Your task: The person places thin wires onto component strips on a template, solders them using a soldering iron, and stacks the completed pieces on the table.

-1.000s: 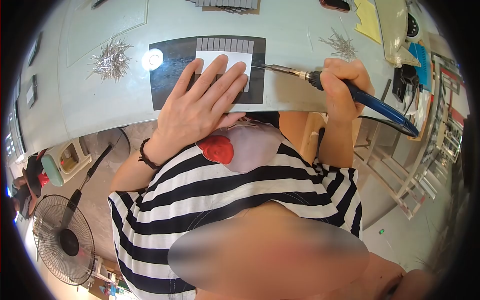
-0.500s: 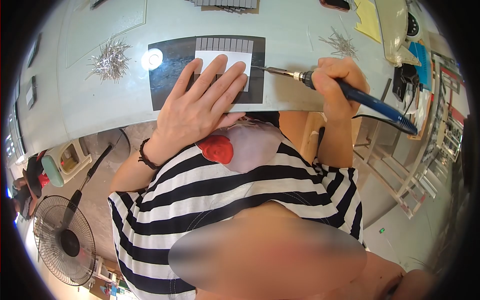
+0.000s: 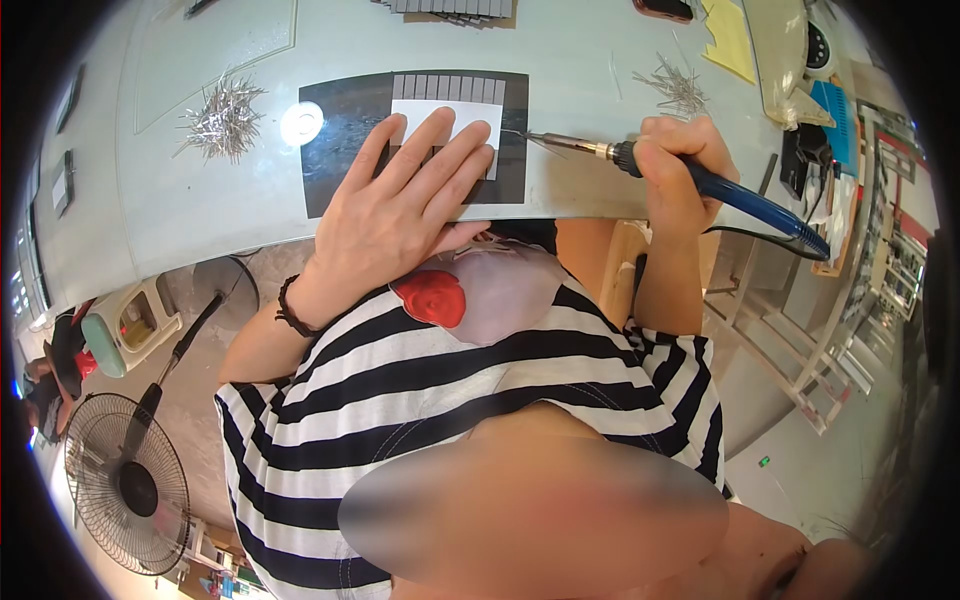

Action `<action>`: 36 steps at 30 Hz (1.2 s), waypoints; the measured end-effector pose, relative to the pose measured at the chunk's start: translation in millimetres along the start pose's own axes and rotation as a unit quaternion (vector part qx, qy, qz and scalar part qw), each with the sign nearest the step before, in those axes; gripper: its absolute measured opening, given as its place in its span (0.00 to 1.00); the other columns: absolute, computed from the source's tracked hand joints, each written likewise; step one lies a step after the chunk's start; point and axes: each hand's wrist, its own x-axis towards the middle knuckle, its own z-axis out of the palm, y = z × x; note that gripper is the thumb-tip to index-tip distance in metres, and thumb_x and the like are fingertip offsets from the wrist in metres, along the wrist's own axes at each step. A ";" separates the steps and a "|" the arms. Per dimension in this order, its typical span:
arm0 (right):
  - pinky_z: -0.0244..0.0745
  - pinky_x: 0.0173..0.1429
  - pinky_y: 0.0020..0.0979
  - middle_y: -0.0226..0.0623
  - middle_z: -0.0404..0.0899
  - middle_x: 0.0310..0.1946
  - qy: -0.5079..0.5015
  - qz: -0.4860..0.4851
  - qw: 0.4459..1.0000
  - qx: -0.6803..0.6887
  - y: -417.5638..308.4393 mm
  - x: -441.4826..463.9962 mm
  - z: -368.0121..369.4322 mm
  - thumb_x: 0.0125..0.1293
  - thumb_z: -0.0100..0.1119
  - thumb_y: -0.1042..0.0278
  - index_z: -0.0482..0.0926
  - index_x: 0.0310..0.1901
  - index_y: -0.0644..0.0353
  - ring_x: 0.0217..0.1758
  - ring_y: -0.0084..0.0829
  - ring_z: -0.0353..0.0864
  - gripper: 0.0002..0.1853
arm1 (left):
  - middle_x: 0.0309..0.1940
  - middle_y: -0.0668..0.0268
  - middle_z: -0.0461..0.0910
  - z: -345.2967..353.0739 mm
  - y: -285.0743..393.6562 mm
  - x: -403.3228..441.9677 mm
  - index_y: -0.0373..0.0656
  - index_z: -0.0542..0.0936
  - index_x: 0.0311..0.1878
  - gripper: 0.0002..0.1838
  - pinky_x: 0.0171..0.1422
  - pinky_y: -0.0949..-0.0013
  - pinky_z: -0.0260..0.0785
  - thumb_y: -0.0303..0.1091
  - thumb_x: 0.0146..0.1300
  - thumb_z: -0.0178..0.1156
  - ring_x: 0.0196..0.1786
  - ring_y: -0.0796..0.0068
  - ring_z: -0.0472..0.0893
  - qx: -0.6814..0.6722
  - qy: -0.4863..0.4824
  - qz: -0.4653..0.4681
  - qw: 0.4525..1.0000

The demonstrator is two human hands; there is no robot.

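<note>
Pale tabletop [image 3: 570, 50] spreads beneath a dark mat [image 3: 335, 175], where the left hand [image 3: 385, 215] lies flat with fingers spread over a white card [image 3: 490, 112], just below a row of grey strips [image 3: 450, 88], in the same pose as half a second ago. Gripped by the right hand [image 3: 685, 165], the soldering iron [image 3: 760, 208] has shifted slightly rightward since then, its tip over the mat's right edge beside the card; whether it touches anything, I cannot tell.
</note>
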 end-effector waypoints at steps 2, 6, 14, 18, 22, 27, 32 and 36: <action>0.51 0.25 0.24 0.27 0.68 0.18 0.025 0.005 1.000 0.005 -5.4 0.2 0.9 0.56 0.59 0.88 0.74 0.30 0.65 0.20 0.15 0.58 0.07 | 0.69 0.70 0.76 -0.7 -0.2 0.4 0.46 0.79 0.66 0.33 0.76 0.52 0.63 0.56 0.63 0.65 0.72 0.64 0.74 -0.001 0.000 0.000 1.000; 0.52 0.25 0.25 0.27 0.69 0.19 0.059 0.008 0.998 0.006 -7.3 -1.8 1.6 0.58 0.60 0.86 0.70 0.28 0.63 0.20 0.15 0.57 0.09 | 0.70 0.70 0.76 0.0 0.2 -0.3 0.46 0.79 0.66 0.32 0.76 0.52 0.63 0.55 0.64 0.65 0.72 0.64 0.74 -0.003 -0.002 -0.002 1.000; 0.61 0.29 0.27 0.34 0.73 0.20 0.165 0.042 0.974 -0.152 -8.6 -30.9 20.7 0.74 0.57 0.71 0.76 0.52 0.67 0.22 0.22 0.70 0.10 | 0.71 0.70 0.75 0.4 1.3 0.7 0.46 0.78 0.67 0.33 0.77 0.51 0.62 0.54 0.63 0.66 0.73 0.63 0.73 -0.007 -0.005 -0.004 1.000; 0.71 0.27 0.26 0.34 0.80 0.26 0.048 0.008 0.948 -0.315 3.7 -35.0 30.1 0.62 0.76 0.69 0.80 0.48 0.62 0.24 0.24 0.77 0.17 | 0.71 0.69 0.75 -1.0 1.4 0.8 0.46 0.78 0.68 0.34 0.77 0.51 0.62 0.54 0.63 0.67 0.74 0.63 0.72 -0.007 -0.008 -0.006 1.000; 0.72 0.27 0.30 0.33 0.74 0.23 0.025 0.016 0.921 -0.389 12.0 -31.5 35.8 0.52 0.83 0.64 0.78 0.44 0.58 0.23 0.29 0.76 0.23 | 0.71 0.69 0.75 -0.1 2.6 0.5 0.46 0.78 0.68 0.34 0.77 0.51 0.62 0.54 0.62 0.67 0.74 0.62 0.72 -0.011 -0.011 -0.009 1.000; 0.69 0.28 0.25 0.28 0.72 0.24 -0.008 -0.013 0.916 -0.400 14.2 -19.4 30.6 0.51 0.84 0.67 0.79 0.45 0.59 0.23 0.23 0.70 0.24 | 0.71 0.69 0.75 0.5 1.9 0.8 0.46 0.77 0.68 0.35 0.76 0.51 0.63 0.55 0.62 0.67 0.74 0.62 0.73 -0.010 -0.012 -0.008 1.000; 0.71 0.29 0.25 0.30 0.72 0.25 -0.049 -0.011 0.917 -0.395 15.1 -13.9 26.4 0.50 0.83 0.65 0.78 0.46 0.58 0.24 0.24 0.71 0.25 | 0.71 0.69 0.75 0.7 2.1 -0.1 0.46 0.77 0.68 0.35 0.76 0.51 0.63 0.56 0.62 0.66 0.73 0.62 0.73 -0.007 -0.010 -0.010 1.000; 0.71 0.29 0.25 0.30 0.72 0.24 -0.058 -0.015 0.922 -0.382 13.8 -8.2 25.6 0.51 0.83 0.65 0.78 0.47 0.58 0.24 0.25 0.71 0.25 | 0.71 0.69 0.75 0.9 2.0 -0.3 0.46 0.77 0.68 0.36 0.76 0.52 0.64 0.57 0.62 0.66 0.73 0.62 0.73 0.000 -0.009 -0.009 1.000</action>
